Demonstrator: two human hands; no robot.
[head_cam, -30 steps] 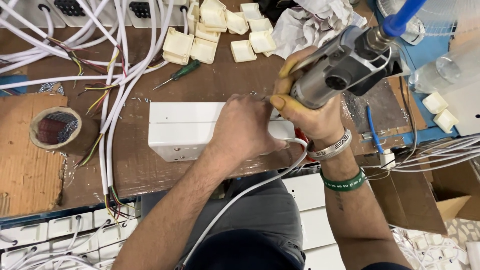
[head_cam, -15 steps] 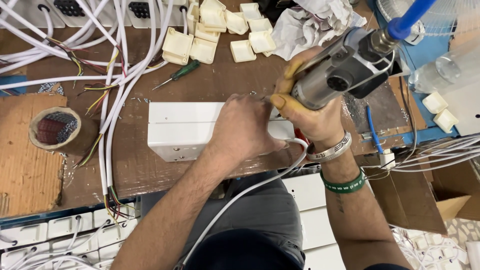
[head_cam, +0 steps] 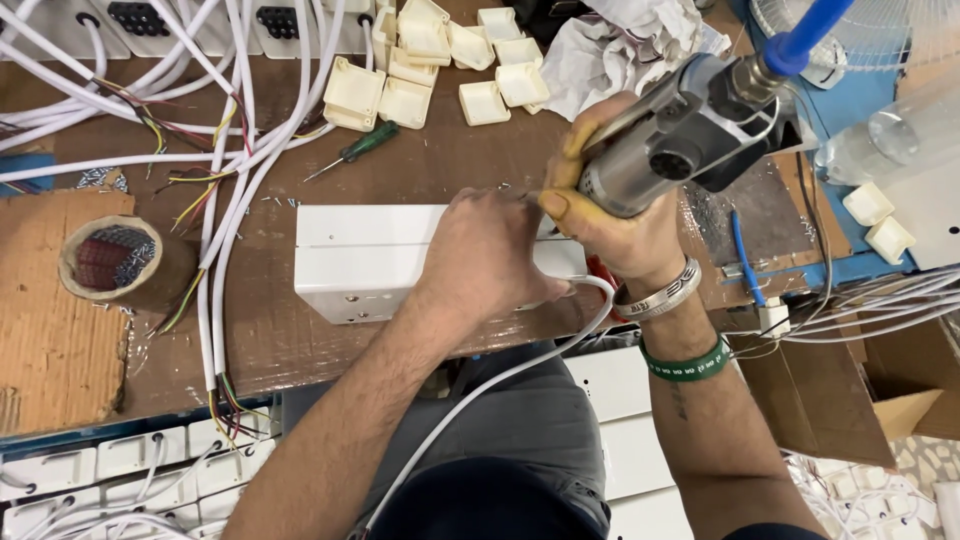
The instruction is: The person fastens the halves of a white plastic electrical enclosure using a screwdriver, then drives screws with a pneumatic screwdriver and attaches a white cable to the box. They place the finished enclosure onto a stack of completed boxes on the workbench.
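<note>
- We saw the left hand [head_cam: 490, 255] lying flat on top of a long white box [head_cam: 370, 262]. Its fingers curled down over the far side of the box and pressed it onto the brown table [head_cam: 440, 170].
- We saw the right hand [head_cam: 610, 215] wrapped tight around a grey power tool [head_cam: 680, 135]. Its fingers were clenched on the tool's body, and the fingertips looked yellow.
- The tool was tilted, with its tip pointing down at the right end of the white box, close to the left hand. We could not see the tip itself, because the hands hid it.
- A blue hose [head_cam: 805, 35] came out of the back of the tool and went up and away.
- The white box lay in the middle of the table, just in front of the person's lap.
- A white cable [head_cam: 500, 385] ran from the right end of the box down over the person's lap.
- A small green screwdriver [head_cam: 355, 150] lay on the table behind the box.
- Little cream plastic covers [head_cam: 420, 60] sat in a pile at the back.
- A roll of tape [head_cam: 115, 262] holding small screws stood on the left, near a bunch of white wires [head_cam: 225, 215].
</note>
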